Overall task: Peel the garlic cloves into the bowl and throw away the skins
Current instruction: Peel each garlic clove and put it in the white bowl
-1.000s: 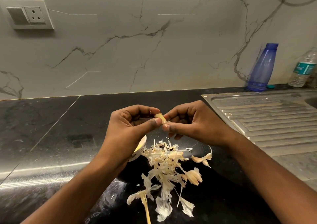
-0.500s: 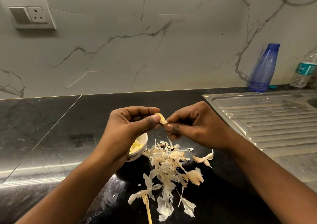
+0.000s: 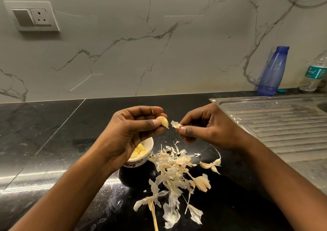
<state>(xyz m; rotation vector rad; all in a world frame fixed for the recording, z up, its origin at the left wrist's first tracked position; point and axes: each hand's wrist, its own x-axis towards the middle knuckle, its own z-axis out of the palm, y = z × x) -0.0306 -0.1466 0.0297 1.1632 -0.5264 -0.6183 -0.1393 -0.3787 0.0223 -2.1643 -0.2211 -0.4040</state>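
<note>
My left hand (image 3: 134, 128) pinches a pale garlic clove (image 3: 163, 121) between thumb and fingers above the black counter. A short gap to its right, my right hand (image 3: 203, 124) pinches a torn piece of skin (image 3: 175, 124). Below my left hand stands a small white bowl (image 3: 149, 143) with several yellow peeled cloves (image 3: 139, 151), partly hidden by the hand. A heap of papery skins (image 3: 172, 170) lies on the counter to the right of the bowl, with unpeeled cloves (image 3: 203, 182) and a further clove pair (image 3: 211, 165) at its right side. A dry stalk (image 3: 154, 214) lies at the front.
A steel sink drainboard (image 3: 276, 122) fills the right side. A blue bottle (image 3: 272, 71) and a clear water bottle (image 3: 315, 73) stand against the marble wall at the back right. A wall socket (image 3: 33, 16) is at upper left.
My hands have drawn apart: the right hand pulled a piece of skin off the clove, which now shows bare in my left hand. The bowl has come more into sight.
</note>
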